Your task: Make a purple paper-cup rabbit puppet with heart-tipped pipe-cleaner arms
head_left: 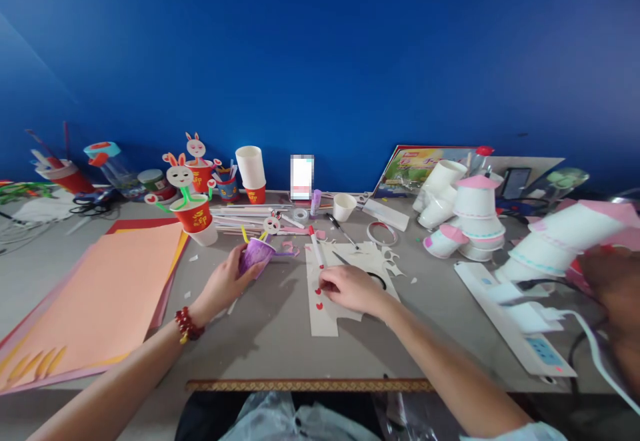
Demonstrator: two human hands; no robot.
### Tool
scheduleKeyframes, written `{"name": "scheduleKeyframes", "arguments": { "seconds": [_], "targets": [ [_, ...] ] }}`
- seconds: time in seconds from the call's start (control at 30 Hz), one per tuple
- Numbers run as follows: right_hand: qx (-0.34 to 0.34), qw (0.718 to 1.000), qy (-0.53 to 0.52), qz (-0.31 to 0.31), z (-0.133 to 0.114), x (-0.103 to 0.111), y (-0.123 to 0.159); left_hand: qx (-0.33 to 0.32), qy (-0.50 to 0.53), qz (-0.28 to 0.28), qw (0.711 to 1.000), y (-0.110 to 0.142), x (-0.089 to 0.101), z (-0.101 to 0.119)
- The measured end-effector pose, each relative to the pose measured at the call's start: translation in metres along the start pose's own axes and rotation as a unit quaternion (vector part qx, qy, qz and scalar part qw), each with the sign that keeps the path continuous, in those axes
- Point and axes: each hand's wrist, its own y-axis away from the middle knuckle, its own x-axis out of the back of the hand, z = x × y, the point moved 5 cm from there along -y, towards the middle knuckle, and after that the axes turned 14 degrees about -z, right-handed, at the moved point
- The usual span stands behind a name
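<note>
My left hand (230, 277) is wrapped round a purple paper cup (256, 258), tilted above the table, with yellow and purple strips sticking out of it. My right hand (353, 287) rests over the cut white paper (325, 326), fingers pinched together; what they hold, if anything, is hidden. Just left of the fingertips, two small red hearts (319, 306) show on the paper. A white marker with a red cap (316, 246) lies above those fingers. Partly under the right hand are black-handled scissors (377, 280). A rabbit face cutout (272, 222) lies behind the cup.
Coloured paper sheets (100, 287) are stacked on the left. Red cups with rabbit figures (193, 214) stand behind them. A white cup (345, 207), a tape roll (382, 233) and paper straws lie farther back. On the right are a power strip (515, 321) and cup models (475, 214).
</note>
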Motion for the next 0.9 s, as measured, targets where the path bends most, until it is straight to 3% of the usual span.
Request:
{"name": "scheduleKeyframes", "arguments": {
  "seconds": [0.13,0.27,0.5,0.77,0.9],
  "targets": [
    [-0.018,0.999,-0.012,0.024,0.0,-0.003,0.002,-0.056,-0.02,0.074,0.995,0.005,0.013,-0.002],
    [-0.012,0.999,-0.036,0.026,-0.002,-0.003,0.004,-0.161,-0.098,0.148,0.971,0.023,0.02,0.03],
    [0.0,0.998,-0.055,0.014,-0.009,0.002,0.007,-0.288,-0.124,0.005,0.95,0.037,-0.015,0.09],
    [0.016,0.998,-0.052,0.022,-0.007,-0.001,0.008,-0.305,-0.097,-0.089,0.943,0.033,-0.038,0.101],
    [-0.022,0.997,-0.047,0.059,0.011,0.016,0.012,-0.311,-0.07,-0.122,0.94,0.034,-0.043,0.102]
  ]
}}
